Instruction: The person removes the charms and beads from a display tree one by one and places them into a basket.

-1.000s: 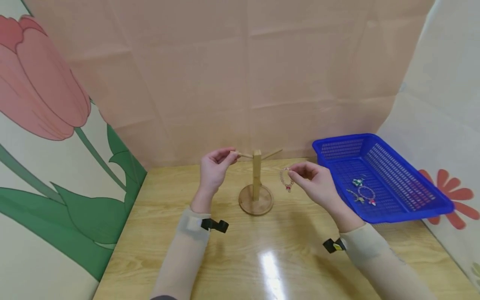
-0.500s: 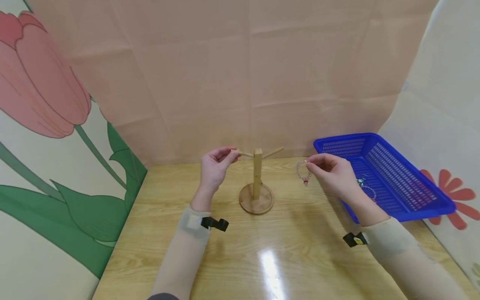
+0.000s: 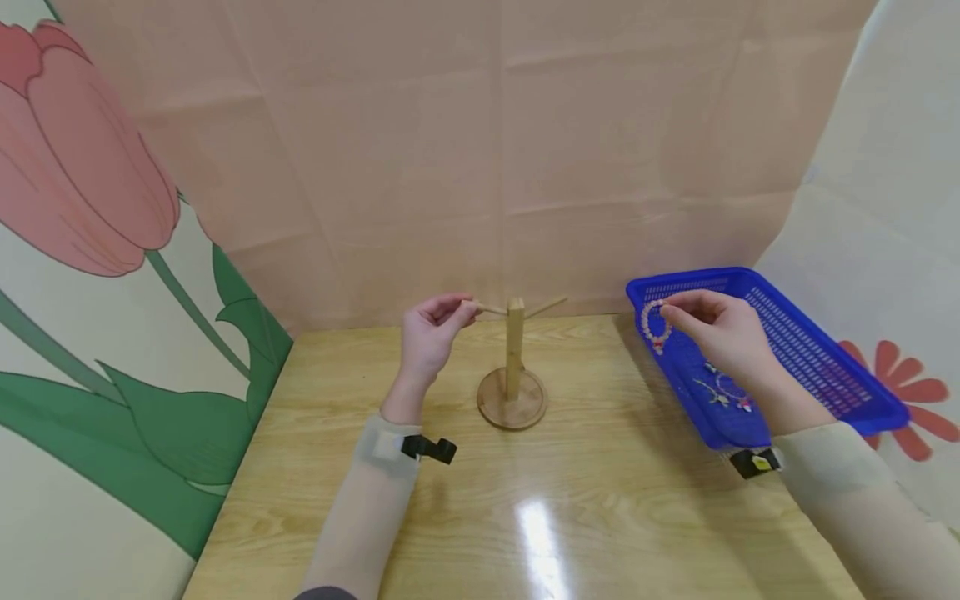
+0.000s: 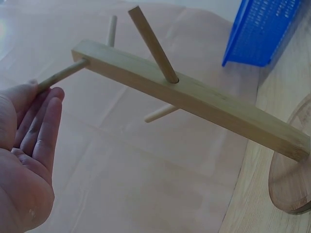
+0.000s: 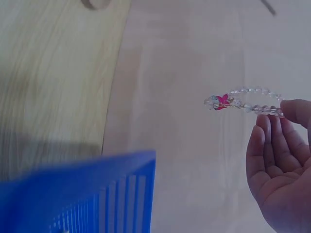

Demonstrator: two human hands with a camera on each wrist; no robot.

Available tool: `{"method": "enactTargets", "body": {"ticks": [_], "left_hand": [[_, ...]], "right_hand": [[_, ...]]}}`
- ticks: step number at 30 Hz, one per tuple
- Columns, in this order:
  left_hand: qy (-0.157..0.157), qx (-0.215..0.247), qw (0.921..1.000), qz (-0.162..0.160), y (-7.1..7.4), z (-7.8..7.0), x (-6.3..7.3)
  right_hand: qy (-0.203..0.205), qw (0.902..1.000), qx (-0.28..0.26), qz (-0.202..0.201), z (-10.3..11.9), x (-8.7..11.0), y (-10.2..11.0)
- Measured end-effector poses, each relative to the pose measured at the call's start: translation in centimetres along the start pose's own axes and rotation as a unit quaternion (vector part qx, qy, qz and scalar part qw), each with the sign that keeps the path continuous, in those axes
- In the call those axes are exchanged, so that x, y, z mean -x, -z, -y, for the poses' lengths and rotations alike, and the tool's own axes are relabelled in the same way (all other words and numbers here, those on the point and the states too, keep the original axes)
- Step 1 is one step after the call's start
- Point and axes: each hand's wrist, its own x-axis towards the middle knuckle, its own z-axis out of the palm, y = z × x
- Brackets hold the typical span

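In the head view my left hand [image 3: 431,342] pinches the end of a peg on a wooden stand [image 3: 514,350]. The left wrist view shows thumb and fingertips at that peg [image 4: 63,75], with more pegs along the post. My right hand [image 3: 720,333] pinches a beaded bracelet [image 3: 656,327], which dangles over the left rim of a blue basket [image 3: 817,350]. Clear beads and a pink charm [image 5: 222,101] show on the bracelet in the right wrist view. Inside the basket lie another bracelet [image 3: 738,398] and a small green-and-yellow piece [image 3: 707,388], partly hidden by my right hand.
The stand's round base [image 3: 491,408] rests on the wooden table [image 3: 360,500]. A pinkish sheet [image 3: 495,167] hangs behind it. Side panels printed with a tulip [image 3: 90,158] and a red flower [image 3: 907,379] border the table left and right.
My right hand has carried the bracelet rightward, away from the stand, to the blue basket's left side. My left hand has stayed at the peg.
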Motion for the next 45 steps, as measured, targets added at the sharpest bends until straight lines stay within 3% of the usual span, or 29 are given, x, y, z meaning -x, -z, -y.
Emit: {"method": "enactTargets", "body": {"ticks": [9,17,31,45], "left_hand": [[0.001,-0.007,1.0000,-0.002,-0.1,0.0,0.0],[0.002,-0.007,0.9999,-0.007,-0.1,0.2,-0.1],[0.004,-0.005,1.0000,-0.007,-0.5,0.2,-0.1],[-0.002,-0.006,1.0000,-0.003,-0.3,0.1,-0.2]], "right_hand": [[-0.018,0.9967,0.077,0.019,-3.5,-2.4,2.8],[-0.022,0.9901,0.116,0.076,-6.6,-4.7,4.2],[-0.056,0.9859,0.103,0.119,-11.9,-6.1,5.2],[-0.070,0.9773,0.085,0.181,-14.3,-6.5,4.1]]}}
